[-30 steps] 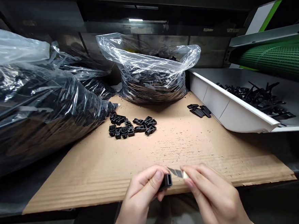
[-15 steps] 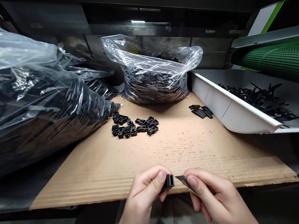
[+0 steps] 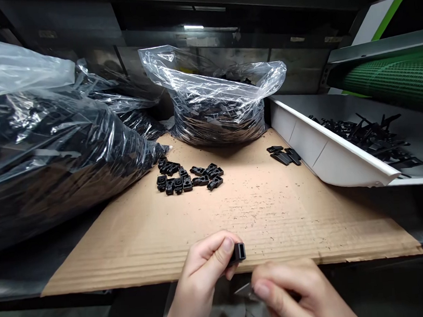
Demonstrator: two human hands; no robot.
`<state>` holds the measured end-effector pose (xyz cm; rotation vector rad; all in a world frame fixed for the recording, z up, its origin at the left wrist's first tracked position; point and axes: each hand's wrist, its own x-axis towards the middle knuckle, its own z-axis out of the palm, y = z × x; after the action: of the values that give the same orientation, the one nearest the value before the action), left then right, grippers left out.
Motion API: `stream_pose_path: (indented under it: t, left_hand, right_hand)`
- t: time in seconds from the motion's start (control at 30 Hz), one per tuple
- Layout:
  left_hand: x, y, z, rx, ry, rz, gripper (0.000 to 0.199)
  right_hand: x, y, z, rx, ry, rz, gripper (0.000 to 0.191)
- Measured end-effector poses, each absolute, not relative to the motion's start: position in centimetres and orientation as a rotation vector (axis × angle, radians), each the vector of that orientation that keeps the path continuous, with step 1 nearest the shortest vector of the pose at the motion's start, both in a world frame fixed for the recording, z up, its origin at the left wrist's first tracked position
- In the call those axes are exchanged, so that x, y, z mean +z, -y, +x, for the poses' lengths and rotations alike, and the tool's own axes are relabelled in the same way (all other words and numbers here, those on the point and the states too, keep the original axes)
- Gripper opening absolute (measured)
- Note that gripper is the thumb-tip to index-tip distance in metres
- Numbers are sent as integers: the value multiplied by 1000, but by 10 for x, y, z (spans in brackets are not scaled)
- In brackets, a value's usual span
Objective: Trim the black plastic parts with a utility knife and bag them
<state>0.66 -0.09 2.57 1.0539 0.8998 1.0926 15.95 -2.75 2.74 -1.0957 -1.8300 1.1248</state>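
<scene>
Head view: left hand point(image 3: 204, 270), closed, grips a hollow black part point(image 3: 240, 251) by the near edge of the cardboard point(image 3: 140, 236); right hand point(image 3: 296, 288) pinches a blade point(image 3: 243, 289), apart. Trimming seems underway; a cut needs the blade raised.

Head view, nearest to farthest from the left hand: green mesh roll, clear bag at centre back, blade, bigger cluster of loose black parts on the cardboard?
From the left hand:
1. Blade, just right, in the right hand
2. Cluster of loose black parts, mid-cardboard
3. Clear bag, centre back
4. Green mesh roll, far right
</scene>
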Motion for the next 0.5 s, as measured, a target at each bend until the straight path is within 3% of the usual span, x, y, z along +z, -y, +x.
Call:
stream_pose_path:
  t: [0.1,0.23,0.33,0.5]
  left_hand:
    - [25,-1,8,1077,-903,1094,33]
    - [23,3,8,972,-844,1152,40]
    - [28,9,3,855,-852,1318,44]
    - [96,-12,-12,1041,-1062,1875,30]
  right_hand:
    - [30,23,157,1298,1445,-1124,22]
    - [31,4,146,1614,1118,-1025,34]
    - [28,-5,149,1647,957,-1062,36]
    - [14,-6,168,1695,892,-1044,39]
